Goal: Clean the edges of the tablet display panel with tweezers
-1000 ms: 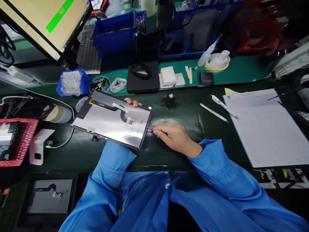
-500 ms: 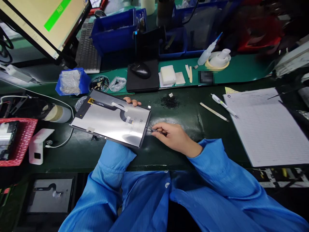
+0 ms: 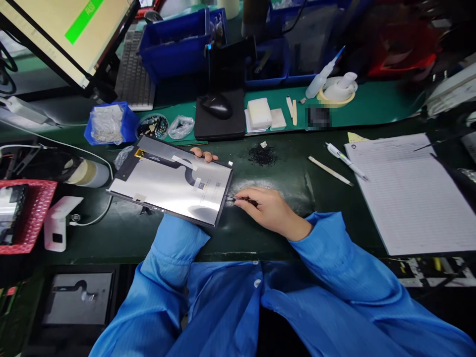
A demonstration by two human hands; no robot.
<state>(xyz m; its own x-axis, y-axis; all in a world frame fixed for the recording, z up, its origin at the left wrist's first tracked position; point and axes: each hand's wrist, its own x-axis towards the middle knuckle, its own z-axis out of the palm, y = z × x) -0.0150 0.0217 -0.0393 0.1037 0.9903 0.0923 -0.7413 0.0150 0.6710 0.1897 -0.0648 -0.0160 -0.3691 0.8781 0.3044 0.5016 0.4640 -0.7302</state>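
Note:
A tablet-sized display panel point(image 3: 174, 183), silver back up with a dark curved flex cable, is held tilted above the bench. My left hand point(image 3: 204, 154) supports it from beneath; its fingertips curl over the far edge and the rest is hidden under the panel. My right hand point(image 3: 266, 208) is closed around a thin dark tool, probably tweezers point(image 3: 238, 198), whose tip meets the panel's right edge. Beyond my right hand lies a small pile of black scraps point(image 3: 262, 156) with a whitish bit on it.
Lined paper point(image 3: 416, 193) with a white pen point(image 3: 345, 161) lies at right, a thin stick point(image 3: 330, 171) beside it. A mouse point(image 3: 216, 106), white sponge block point(image 3: 259, 113) and blue bins point(image 3: 174, 44) stand behind. At left are a white stand point(image 3: 59, 223) with a cable and pink bubble wrap point(image 3: 40, 208).
Both hands and the panel keep nearly the same place. The tool tip stays at the panel's right edge; the whole view shifts very slightly.

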